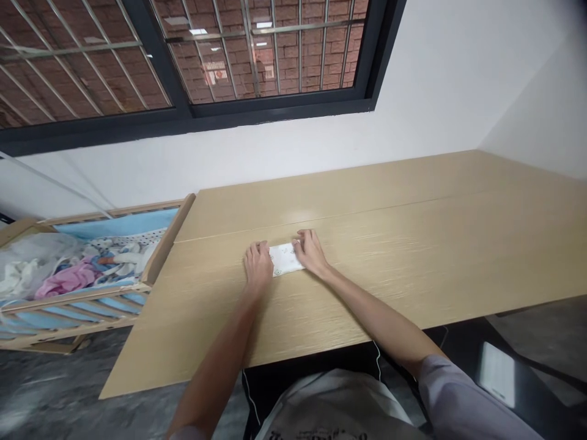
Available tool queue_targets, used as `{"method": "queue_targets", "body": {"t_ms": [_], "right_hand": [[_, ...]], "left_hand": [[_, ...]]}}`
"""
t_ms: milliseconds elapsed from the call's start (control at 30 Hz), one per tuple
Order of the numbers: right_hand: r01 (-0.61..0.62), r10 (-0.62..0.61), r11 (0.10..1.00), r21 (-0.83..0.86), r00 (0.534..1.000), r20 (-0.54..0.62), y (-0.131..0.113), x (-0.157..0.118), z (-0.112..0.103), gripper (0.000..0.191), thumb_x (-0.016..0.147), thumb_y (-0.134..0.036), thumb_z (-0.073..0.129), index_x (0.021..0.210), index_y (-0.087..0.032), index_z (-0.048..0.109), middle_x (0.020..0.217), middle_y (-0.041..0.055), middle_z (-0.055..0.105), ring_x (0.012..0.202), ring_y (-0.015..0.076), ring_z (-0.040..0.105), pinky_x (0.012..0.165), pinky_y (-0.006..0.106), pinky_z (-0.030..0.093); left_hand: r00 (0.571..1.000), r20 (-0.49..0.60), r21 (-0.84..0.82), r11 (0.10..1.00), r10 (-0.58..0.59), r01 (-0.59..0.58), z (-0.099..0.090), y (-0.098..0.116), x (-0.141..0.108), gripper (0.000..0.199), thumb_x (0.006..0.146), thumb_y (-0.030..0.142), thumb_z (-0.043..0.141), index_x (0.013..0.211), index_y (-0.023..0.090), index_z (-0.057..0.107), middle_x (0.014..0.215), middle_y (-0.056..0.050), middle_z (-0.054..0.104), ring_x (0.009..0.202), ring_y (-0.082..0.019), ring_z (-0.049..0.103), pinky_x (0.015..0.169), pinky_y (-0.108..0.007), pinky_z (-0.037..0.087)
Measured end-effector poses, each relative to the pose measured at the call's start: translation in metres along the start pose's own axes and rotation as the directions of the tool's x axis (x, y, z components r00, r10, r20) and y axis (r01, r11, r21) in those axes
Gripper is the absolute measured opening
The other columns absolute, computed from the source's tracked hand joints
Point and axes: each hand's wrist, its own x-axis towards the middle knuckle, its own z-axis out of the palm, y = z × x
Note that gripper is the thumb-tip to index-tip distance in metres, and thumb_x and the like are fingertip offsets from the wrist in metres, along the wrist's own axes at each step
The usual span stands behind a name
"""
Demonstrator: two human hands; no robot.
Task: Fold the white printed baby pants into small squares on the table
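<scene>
A small white rectangular packet or folded cloth (285,259) with a faint printed pattern lies flat on the pale wooden table (367,244). My left hand (258,264) is at its left edge, with the fingers curled against it. At its right end is my right hand (310,250), thumb on the packet and fingers bent just beyond its upper right corner. The packet's ends are partly hidden under my hands.
A wooden crib (169,244) with blue lining, a pink cloth (68,278) and other fabrics stands left of the table. Behind the table are a white wall and a barred window (275,110). A white device (498,373) lies below the table at right.
</scene>
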Motion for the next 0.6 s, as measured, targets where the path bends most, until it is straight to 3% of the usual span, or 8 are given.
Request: {"method": "queue_targets", "body": {"t_ms": [100, 200, 367, 600], "right_hand": [[0.284, -0.28, 0.958, -0.05, 0.957, 0.068, -0.019, -0.015, -0.012, 0.042, 0.101, -0.032, 0.038, 0.136, -0.013, 0.052, 0.138, 0.0192, 0.055, 0.132, 0.0299, 0.049, 0.113, 0.047, 0.038], [0.435, -0.403, 0.896, -0.084, 0.879, 0.257, -0.03, -0.025, -0.014, 0.052, 0.101, -0.027, 0.035, 0.15, -0.012, 0.043, 0.151, 0.0185, 0.048, 0.142, 0.0299, 0.041, 0.119, 0.052, 0.031], [0.507, -0.399, 0.847, -0.159, 0.805, 0.44, -0.021, -0.028, -0.005, 0.066, 0.094, -0.02, 0.04, 0.157, -0.003, 0.031, 0.161, 0.0199, 0.036, 0.152, 0.0274, 0.028, 0.126, 0.048, 0.02], [0.504, -0.348, 0.826, -0.253, 0.809, 0.474, -0.014, -0.028, -0.002, 0.065, 0.097, -0.026, 0.038, 0.158, -0.006, 0.032, 0.163, 0.0164, 0.032, 0.154, 0.0278, 0.025, 0.127, 0.049, 0.016]], "left_hand": [[0.993, -0.061, -0.099, 0.99, 0.098, -0.103, -0.004, 0.003, -0.006, 0.045, 0.105, 0.024, 0.024, 0.142, 0.016, 0.048, 0.14, -0.017, 0.058, 0.129, -0.026, 0.054, 0.107, -0.042, 0.041], [0.959, -0.085, -0.25, 0.926, 0.269, -0.282, -0.003, 0.01, -0.017, 0.051, 0.106, 0.033, 0.024, 0.151, 0.013, 0.037, 0.153, -0.017, 0.048, 0.144, -0.024, 0.042, 0.118, -0.043, 0.035], [0.937, 0.047, -0.268, 0.908, 0.345, -0.321, 0.01, 0.017, -0.032, 0.067, 0.105, 0.047, 0.02, 0.158, 0.007, 0.022, 0.164, -0.02, 0.031, 0.156, -0.028, 0.02, 0.124, -0.05, 0.025], [0.939, 0.159, -0.165, 0.946, 0.306, -0.28, 0.02, 0.014, -0.033, 0.074, 0.103, 0.053, 0.021, 0.158, 0.003, 0.021, 0.165, -0.023, 0.027, 0.156, -0.03, 0.015, 0.125, -0.053, 0.022]]}}
